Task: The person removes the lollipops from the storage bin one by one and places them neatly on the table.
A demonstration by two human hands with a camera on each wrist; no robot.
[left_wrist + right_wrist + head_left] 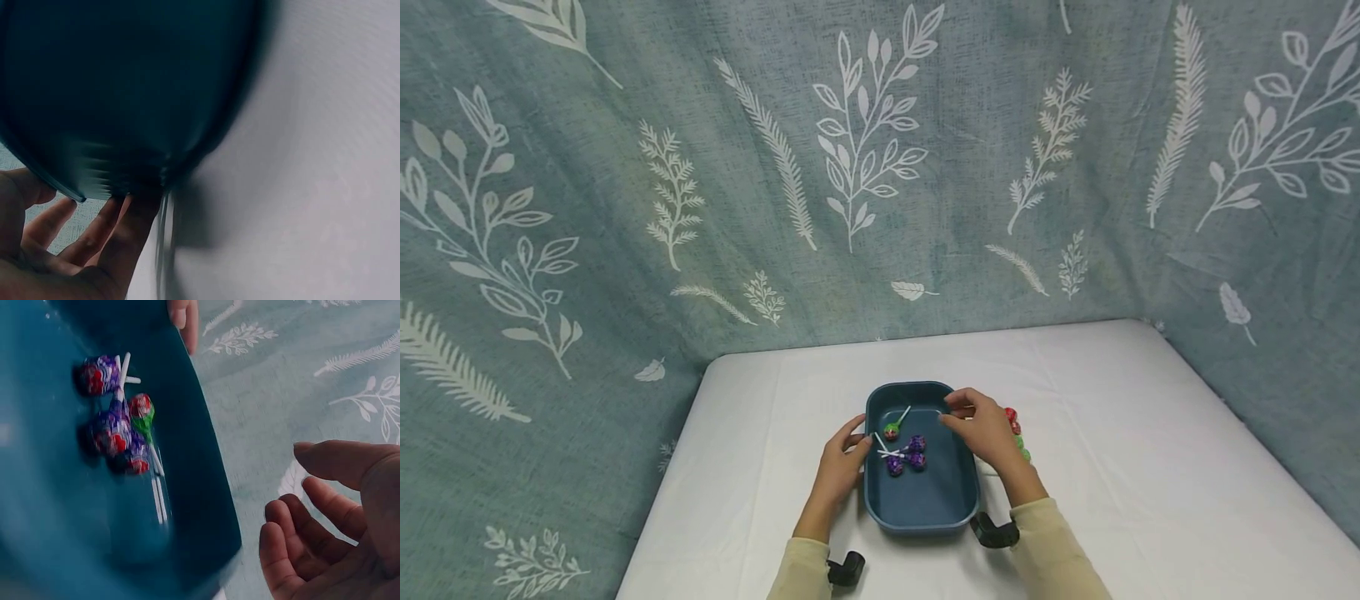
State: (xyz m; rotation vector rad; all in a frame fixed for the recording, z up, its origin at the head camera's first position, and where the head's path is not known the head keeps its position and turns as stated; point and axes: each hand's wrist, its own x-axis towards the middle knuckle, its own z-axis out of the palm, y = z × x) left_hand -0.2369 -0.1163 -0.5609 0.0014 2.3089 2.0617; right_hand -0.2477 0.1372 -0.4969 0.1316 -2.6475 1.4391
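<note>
The left hand (835, 471) holds the tray (925, 504) by its rim; the right hand (988, 429), loosely curled, is empty. Purple lollipops (918, 462) and a green lollipop (892, 432) lie inside. Filling seems underway; the next move probably calls for pinching red lollipops (1011, 414) off the tabletop (1135, 450).

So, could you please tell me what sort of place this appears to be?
Probably a staged tabletop filming spot: leaf-patterned cloth hangs behind and at both sides of a white-covered table, and two black wrist-worn devices are in view.
</note>
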